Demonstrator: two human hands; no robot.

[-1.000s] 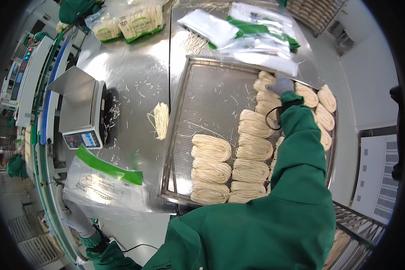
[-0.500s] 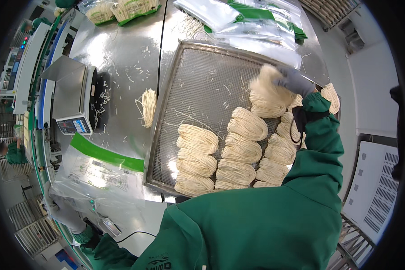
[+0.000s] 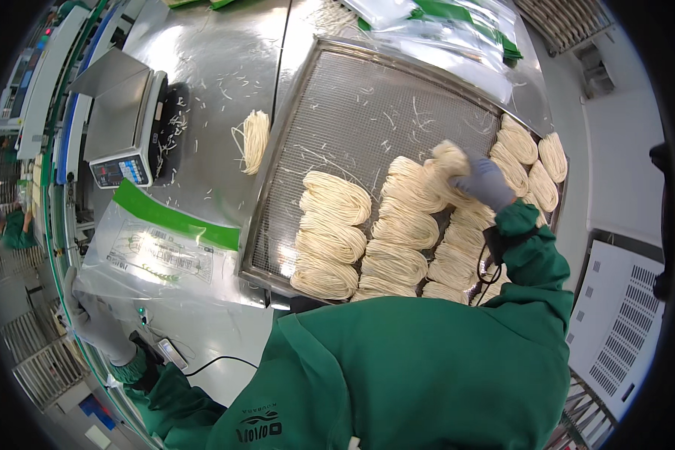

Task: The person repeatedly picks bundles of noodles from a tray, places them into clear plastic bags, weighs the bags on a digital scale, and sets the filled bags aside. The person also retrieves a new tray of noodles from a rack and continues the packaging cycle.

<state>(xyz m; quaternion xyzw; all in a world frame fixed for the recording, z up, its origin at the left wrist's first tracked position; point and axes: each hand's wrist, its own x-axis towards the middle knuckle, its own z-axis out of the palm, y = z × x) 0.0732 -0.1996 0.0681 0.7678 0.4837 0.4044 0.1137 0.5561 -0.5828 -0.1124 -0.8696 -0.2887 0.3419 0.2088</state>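
My right hand, in a grey glove, is closed round a bundle of pale dried noodles above the mesh tray. Beneath it, folded noodle bundles lie in rows over the tray's near and right parts. At lower left my gloved left hand grips the near edge of a clear plastic bag with a green band. The bag lies flat and overhangs the table's near edge. The left fingertips are partly hidden by the film.
Left of the tray, a single noodle bundle rests on the steel table among broken bits. A weighing scale stands farther left. Stacked green-and-clear bags lie beyond the tray. Another person is at far left.
My right hand has come nearer with its noodle bundle, blurred at first, now beside the tray's middle row. My left hand stays at the bag. The whole view has shifted slightly.
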